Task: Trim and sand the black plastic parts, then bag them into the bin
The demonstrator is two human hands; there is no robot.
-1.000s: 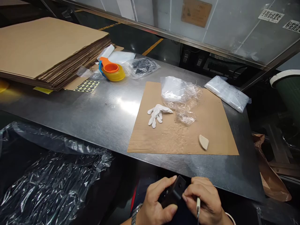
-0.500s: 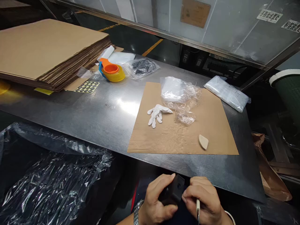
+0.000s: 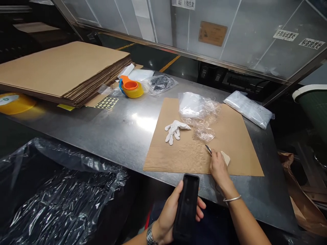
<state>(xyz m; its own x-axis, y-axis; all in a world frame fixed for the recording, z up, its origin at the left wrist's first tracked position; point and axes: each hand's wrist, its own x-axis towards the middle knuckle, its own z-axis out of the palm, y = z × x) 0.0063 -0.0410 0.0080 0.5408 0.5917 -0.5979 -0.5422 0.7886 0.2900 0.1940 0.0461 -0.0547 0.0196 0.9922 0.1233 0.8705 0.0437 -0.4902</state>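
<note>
In my left hand (image 3: 167, 214) is a long black plastic case (image 3: 187, 207), tilted so that its hollow side faces me, just in front of the table edge. My right hand (image 3: 218, 166) is over the cardboard sheet (image 3: 176, 161), closed on a craft knife (image 3: 208, 149) whose pointed metal blade sticks out to the upper left. Its handle is mostly hidden by my fingers. Right beside that hand lies a beige, round-edged pad (image 3: 226, 158), partly covered by it; I cannot tell whether they touch. A white glove (image 3: 175, 131) lies farther left on the cardboard.
Clear plastic bags (image 3: 195, 107) lie on the cardboard, and a wrapped bundle (image 3: 249, 108) sits at the right. On the left are a tape dispenser (image 3: 131, 89), a sticker sheet (image 3: 107, 102) and a cardboard stack (image 3: 63, 68). Black plastic sheeting (image 3: 58, 200) fills the lower left.
My right hand has moved from beside the black case, forward onto the cardboard by the beige pad, with the knife. The case has turned from end-on to show its hollow length.
</note>
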